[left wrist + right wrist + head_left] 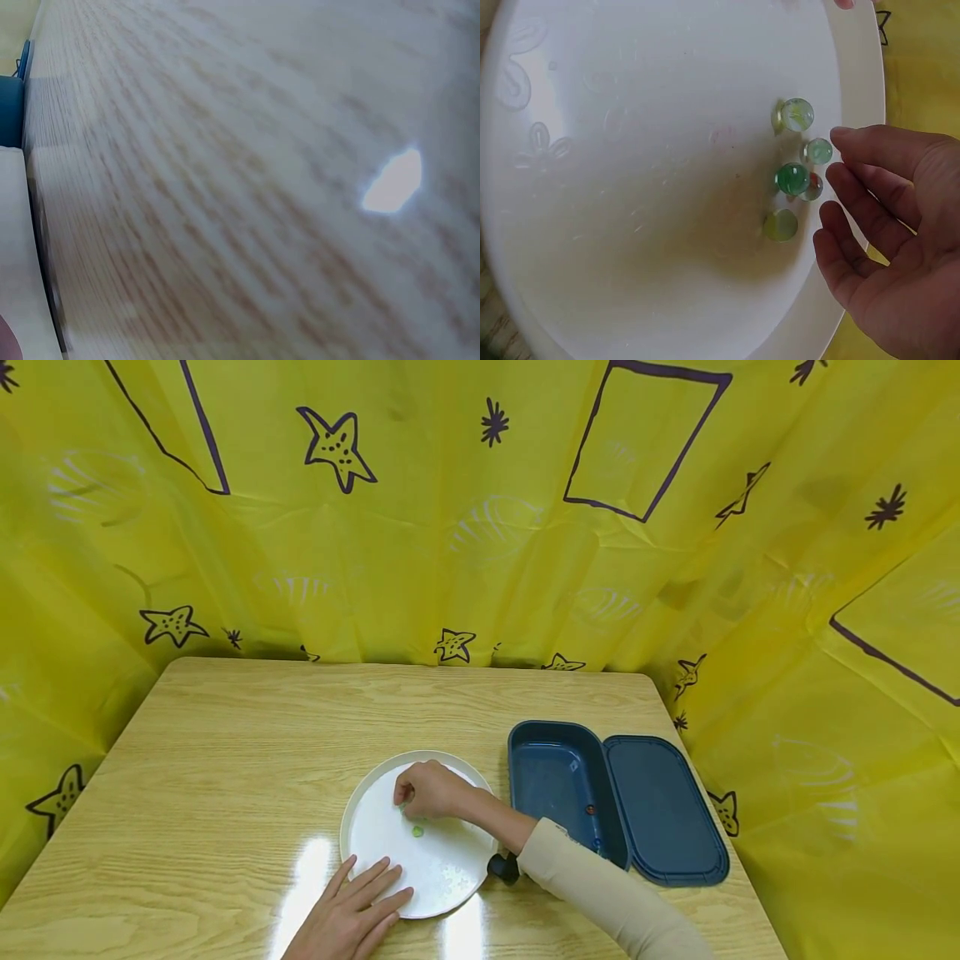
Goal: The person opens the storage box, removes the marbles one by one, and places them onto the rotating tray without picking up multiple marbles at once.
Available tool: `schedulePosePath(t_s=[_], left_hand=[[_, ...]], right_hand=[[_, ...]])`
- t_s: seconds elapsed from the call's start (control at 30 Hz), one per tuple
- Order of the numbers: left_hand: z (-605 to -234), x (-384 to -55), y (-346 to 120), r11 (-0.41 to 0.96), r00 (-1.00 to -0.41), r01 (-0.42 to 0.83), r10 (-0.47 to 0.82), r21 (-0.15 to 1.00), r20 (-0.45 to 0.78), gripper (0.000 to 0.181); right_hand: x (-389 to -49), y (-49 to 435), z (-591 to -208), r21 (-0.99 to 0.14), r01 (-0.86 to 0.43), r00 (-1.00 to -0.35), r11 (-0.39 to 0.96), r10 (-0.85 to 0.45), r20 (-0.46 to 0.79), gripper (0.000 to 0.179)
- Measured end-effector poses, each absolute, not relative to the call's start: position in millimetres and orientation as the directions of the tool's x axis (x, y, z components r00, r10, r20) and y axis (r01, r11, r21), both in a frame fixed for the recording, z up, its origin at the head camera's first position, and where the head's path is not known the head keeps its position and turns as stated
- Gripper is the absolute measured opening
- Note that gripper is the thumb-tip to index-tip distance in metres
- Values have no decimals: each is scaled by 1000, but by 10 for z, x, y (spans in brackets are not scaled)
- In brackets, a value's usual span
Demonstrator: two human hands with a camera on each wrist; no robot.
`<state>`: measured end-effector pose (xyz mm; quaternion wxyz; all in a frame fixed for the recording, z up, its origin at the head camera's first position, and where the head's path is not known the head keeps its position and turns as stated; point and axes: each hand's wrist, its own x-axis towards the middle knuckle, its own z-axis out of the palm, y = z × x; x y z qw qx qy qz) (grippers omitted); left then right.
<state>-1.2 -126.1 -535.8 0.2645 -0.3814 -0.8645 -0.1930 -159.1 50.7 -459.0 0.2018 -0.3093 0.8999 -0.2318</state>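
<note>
A round white plate [442, 872] with a raised rim lies on the table. Several glass marbles sit on it, among them a dark green one [792, 178], a yellow-green one [781, 225] and a clear one with a yellow swirl [797, 114]. My right hand [431, 789] hovers over the plate; in the right wrist view its bent fingers and thumb are close beside a pale green marble [820, 151], with nothing seen between them. With fingers spread, my left hand [348, 910] rests on the plate's near left edge.
A dark blue box [520, 777] stands right of the plate, holding a reddish-brown marble [590, 810] and a blue marble [597, 843]. Its lid [663, 810] lies beside it. A black object [503, 869] shows under my right wrist. Yellow curtains [420, 568] hang around the table.
</note>
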Motion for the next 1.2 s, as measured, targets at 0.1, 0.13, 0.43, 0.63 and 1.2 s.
schedulePosePath(t_s=[0.1,0.13,0.43,0.63,1.2], left_hand=[[-5358,-12,-1258,632,-570,762,556,139,605,48],[-5359,-12,-1256,632,-571,762,554,140,605,48],[-5355,-6,-1256,634,-579,759,554,148,598,48],[-5340,-2,-1258,641,-588,753,555,148,588,48],[-5366,1,-1255,637,-581,756,547,150,603,46]], right_hand=[[-1604,528,-4535,-566,-454,-728,688,-653,-210,12],[-1611,538,-4515,-575,-451,-729,683,-653,-204,10],[-1650,725,-4203,-656,-437,-755,616,-647,-105,8],[-1672,946,-4016,-689,-418,-784,592,-619,-56,16],[-1509,1749,-3947,-677,-344,-859,651,-510,-54,18]])
